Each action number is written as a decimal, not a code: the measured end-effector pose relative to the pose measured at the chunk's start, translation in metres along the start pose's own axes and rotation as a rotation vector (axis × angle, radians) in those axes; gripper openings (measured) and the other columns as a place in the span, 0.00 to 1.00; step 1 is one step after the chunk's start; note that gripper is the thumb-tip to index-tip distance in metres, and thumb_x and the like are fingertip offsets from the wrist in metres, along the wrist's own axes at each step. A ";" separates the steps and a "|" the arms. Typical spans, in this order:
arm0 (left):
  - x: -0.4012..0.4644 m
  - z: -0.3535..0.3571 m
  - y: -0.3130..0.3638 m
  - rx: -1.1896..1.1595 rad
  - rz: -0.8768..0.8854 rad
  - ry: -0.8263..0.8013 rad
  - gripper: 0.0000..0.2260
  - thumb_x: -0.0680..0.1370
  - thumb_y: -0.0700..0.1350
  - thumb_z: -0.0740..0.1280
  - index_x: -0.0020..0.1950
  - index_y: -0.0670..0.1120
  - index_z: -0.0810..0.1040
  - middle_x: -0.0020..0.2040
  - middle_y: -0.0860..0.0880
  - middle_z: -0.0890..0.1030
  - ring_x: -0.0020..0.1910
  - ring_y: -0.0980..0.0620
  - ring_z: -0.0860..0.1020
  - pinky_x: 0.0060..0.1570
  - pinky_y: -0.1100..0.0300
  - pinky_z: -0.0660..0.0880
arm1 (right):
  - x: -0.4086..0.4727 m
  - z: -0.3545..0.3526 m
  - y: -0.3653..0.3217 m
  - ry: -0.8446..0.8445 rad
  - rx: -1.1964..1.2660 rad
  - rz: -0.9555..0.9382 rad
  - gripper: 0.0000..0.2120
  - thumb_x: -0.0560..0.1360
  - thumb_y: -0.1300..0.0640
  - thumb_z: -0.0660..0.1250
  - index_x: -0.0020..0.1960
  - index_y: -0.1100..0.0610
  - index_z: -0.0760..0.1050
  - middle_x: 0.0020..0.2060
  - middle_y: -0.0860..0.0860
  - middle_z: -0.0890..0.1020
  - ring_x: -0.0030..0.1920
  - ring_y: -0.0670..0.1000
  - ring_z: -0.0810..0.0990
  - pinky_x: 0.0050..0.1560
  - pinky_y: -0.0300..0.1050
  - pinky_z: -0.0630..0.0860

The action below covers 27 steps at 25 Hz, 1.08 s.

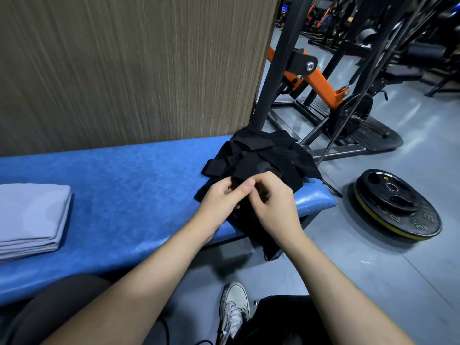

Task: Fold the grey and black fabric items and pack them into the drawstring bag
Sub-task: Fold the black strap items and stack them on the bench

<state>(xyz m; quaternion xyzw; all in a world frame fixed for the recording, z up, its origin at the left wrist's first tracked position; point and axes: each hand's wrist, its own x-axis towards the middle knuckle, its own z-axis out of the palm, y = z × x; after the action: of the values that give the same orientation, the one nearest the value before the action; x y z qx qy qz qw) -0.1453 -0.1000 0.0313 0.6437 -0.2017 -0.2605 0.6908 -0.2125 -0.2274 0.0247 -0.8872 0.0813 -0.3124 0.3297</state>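
A folded grey fabric (32, 215) lies flat on the left part of the blue bench (129, 185). A crumpled heap of black fabric (263, 155) with straps sits at the bench's right end, and part of it hangs over the front edge. My left hand (224, 197) and my right hand (271, 200) meet over the near side of the heap. Both pinch black fabric between thumb and fingers. Whether this piece is the drawstring bag cannot be told.
A wood-grain wall panel (124, 66) stands behind the bench. A black and orange gym machine (316, 78) rises at the bench's right end. Weight plates (395, 205) lie stacked on the grey floor. A white sneaker (234, 307) and more black cloth (281, 317) are below.
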 end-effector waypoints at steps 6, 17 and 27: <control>0.009 -0.016 -0.001 -0.104 -0.083 0.241 0.05 0.80 0.45 0.68 0.51 0.46 0.82 0.46 0.48 0.86 0.48 0.51 0.84 0.44 0.54 0.82 | 0.002 0.010 -0.003 -0.191 0.095 -0.094 0.10 0.75 0.65 0.68 0.54 0.54 0.80 0.47 0.44 0.78 0.50 0.45 0.78 0.47 0.32 0.70; 0.011 -0.053 -0.007 -0.029 -0.084 0.367 0.08 0.82 0.41 0.63 0.58 0.44 0.79 0.49 0.42 0.85 0.43 0.45 0.84 0.40 0.53 0.82 | 0.022 0.016 0.038 -0.279 -0.085 0.120 0.20 0.78 0.51 0.68 0.69 0.52 0.72 0.64 0.45 0.73 0.66 0.46 0.71 0.70 0.49 0.68; -0.015 -0.111 0.002 0.182 -0.029 0.408 0.08 0.80 0.45 0.62 0.52 0.43 0.78 0.38 0.41 0.80 0.33 0.49 0.78 0.37 0.51 0.76 | 0.039 0.027 0.031 -0.208 -0.183 0.402 0.24 0.81 0.41 0.61 0.73 0.51 0.68 0.72 0.50 0.69 0.71 0.53 0.70 0.71 0.56 0.67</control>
<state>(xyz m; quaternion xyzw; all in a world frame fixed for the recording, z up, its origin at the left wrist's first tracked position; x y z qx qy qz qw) -0.0888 -0.0041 0.0246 0.7456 -0.0713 -0.1155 0.6525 -0.1637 -0.2506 0.0090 -0.9068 0.2495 -0.1388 0.3100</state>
